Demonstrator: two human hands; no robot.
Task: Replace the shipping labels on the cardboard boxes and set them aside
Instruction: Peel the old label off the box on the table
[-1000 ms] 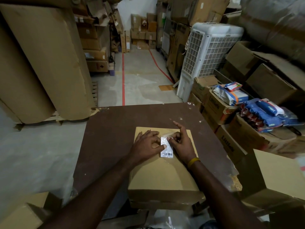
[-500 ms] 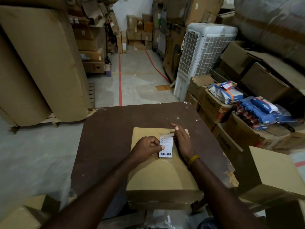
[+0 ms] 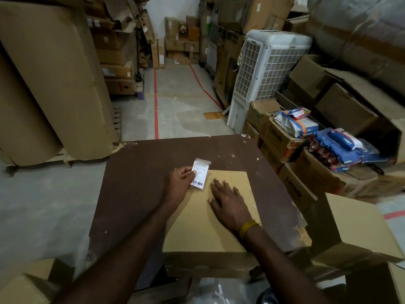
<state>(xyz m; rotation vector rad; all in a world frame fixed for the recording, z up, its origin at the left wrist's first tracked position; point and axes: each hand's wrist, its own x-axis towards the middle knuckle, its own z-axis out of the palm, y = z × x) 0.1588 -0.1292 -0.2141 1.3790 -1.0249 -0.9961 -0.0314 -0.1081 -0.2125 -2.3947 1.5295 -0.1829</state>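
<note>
the left hand (image 3: 179, 183) pinches a white label (image 3: 199, 174) by its left edge, fingers curled round it, holding it lifted at the far left corner of the cardboard box (image 3: 210, 229). the label looks free of the box, with a strip of clear tape hanging off its top edge and the barcode at its lower end. the right hand (image 3: 230, 204) lies flat on the box top, fingers straight and slightly spread, holding nothing, only pressing the box down. the box sits on the brown tabletop (image 3: 135, 185), its near side hanging a little past the near edge.

judging by this, the old label is off and needs discarding before a new one goes on. the loose tape is the likeliest nuisance: it could stick to the fingers or fold back onto the label, so it clings when the hand tries to drop it. no fresh label shows in view, so i cannot tell where it will come from. if the right hand lifts while the box overhangs the edge, a careless nudge could tip it toward the person. more boxes (image 3: 350, 233) stand close on the right, leaving little room to set this one aside without knocking them.
</note>
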